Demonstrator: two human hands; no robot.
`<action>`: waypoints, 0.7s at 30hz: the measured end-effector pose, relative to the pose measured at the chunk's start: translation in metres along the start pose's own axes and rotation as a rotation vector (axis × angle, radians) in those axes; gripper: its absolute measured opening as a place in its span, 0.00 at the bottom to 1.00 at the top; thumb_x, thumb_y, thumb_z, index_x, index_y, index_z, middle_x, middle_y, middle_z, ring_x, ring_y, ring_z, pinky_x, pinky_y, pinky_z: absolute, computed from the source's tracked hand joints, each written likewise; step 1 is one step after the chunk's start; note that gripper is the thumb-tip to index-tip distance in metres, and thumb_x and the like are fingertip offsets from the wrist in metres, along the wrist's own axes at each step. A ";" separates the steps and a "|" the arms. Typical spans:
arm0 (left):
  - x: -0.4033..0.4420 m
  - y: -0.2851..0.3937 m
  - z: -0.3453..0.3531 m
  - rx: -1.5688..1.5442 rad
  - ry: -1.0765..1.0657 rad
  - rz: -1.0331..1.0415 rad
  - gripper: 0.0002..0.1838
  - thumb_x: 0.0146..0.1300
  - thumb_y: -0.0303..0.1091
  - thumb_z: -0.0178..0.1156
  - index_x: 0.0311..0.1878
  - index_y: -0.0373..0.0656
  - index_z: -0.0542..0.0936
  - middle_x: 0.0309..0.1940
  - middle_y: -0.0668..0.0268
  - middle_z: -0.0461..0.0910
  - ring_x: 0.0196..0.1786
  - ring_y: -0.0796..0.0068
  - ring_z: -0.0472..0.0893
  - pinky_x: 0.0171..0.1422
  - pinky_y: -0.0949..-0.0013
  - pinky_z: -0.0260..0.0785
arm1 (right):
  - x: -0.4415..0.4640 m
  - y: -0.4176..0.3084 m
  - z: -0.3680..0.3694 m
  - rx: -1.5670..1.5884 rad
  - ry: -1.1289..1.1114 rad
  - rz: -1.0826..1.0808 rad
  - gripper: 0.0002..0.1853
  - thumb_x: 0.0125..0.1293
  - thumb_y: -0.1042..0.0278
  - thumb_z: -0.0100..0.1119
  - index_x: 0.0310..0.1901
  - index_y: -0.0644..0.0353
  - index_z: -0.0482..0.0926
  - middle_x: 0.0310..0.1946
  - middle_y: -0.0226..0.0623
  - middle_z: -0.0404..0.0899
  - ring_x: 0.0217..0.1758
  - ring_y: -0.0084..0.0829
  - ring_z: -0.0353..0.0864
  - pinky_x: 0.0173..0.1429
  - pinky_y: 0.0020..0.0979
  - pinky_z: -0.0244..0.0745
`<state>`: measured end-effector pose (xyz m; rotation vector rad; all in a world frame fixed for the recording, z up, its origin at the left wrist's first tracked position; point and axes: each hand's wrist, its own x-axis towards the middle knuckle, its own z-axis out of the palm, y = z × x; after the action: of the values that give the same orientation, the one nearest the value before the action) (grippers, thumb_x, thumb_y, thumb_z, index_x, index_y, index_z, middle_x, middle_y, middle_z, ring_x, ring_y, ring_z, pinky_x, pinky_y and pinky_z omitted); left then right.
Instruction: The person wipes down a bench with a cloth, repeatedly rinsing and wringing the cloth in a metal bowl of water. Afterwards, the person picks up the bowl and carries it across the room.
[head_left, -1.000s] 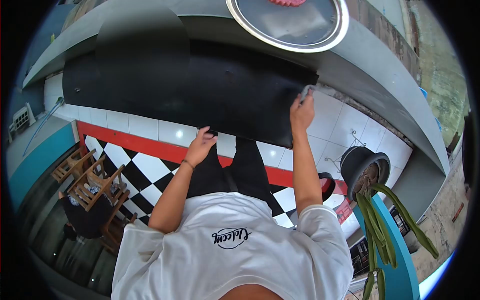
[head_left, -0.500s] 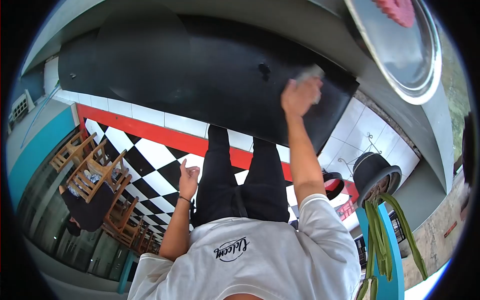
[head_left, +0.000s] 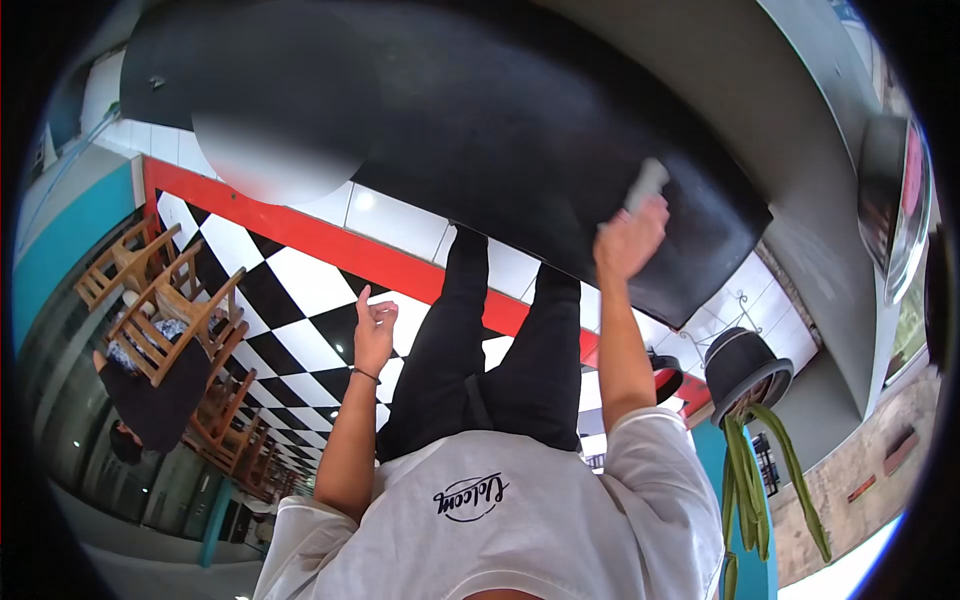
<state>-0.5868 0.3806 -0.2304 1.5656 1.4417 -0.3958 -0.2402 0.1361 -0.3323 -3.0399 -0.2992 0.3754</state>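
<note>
A pale grey, cloth-like piece (head_left: 648,182), blurred by motion, sticks out beyond the fingers of my right hand (head_left: 634,236). That hand is closed on it and lies over the right part of a long black panel (head_left: 480,120). I cannot make out the cloth's exact kind. To the left of my legs, my left hand (head_left: 375,328) hangs in the air above the checkered floor. Its index finger points out, the others are loosely bent, and nothing shows in it. A dark band circles that wrist.
A black pot (head_left: 742,368) with long green stems stands at the right. Beyond it, a metal-rimmed tray (head_left: 893,210) shows at the right edge. Wooden chairs (head_left: 160,340) line the left, with another person in dark clothes (head_left: 165,400) beside them. White tiles (head_left: 395,222) border the panel.
The view has turned, so the tray slid toward the right edge. My right hand with the cloth moved nearer the panel's front edge. My left hand stays raised in much the same pose.
</note>
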 end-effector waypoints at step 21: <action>0.075 -0.057 -0.004 -0.687 0.126 -0.190 0.33 0.72 0.37 0.56 0.73 0.33 0.56 0.49 0.57 0.81 0.53 0.71 0.78 0.63 0.69 0.67 | -0.034 -0.509 0.115 0.027 0.215 -1.191 0.44 0.67 0.32 0.45 0.73 0.63 0.62 0.77 0.44 0.56 0.80 0.40 0.52 0.81 0.46 0.39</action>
<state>-0.6207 0.4214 -0.3084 0.9145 1.6041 0.0979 -0.3943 0.6320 -0.3910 -2.2519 -1.8376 -0.0470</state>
